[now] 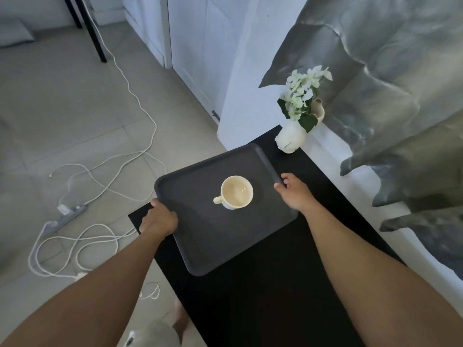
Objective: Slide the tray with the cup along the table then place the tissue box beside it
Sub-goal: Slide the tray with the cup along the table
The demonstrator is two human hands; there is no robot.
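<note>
Dark grey plastic tray: rectangular, rounded corners, raised rim [200, 236]; sits skewed on the tabletop, left side and far-left corner overhang the tabletop edge above the floor.
Tabletop: black, matte, long and narrow [263, 296]; runs from the near edge of view toward the wall.
Cup: cream ceramic mug [236, 192], upright near the tray's middle, handle toward the left hand, looks empty.
Left hand: [160, 217] fingers curled over the tray's left rim, closed grip on it.
Right hand: [292, 190] thumb and fingers pinching the tray's right rim near the far corner.
Tissue box: not in view; can't say where it is.
Vase: white round ceramic vase with white flowers [292, 137] at the far right corner of the tabletop, near the tray's far corner, not touching.
Floor: beige tiles, white cables and a power strip [72, 211] left of the tabletop.
Bed: grey pillows [400, 83] on white sheet, right of the tabletop.
Progress: step one in hand, judging by the two-hand grip; tray not squared on the tabletop yet.
Left: finish the slide, let go, fetch the tissue box, set it beside the tray.
Risk: cup may shift if the tray jerks; watch the vase.
</note>
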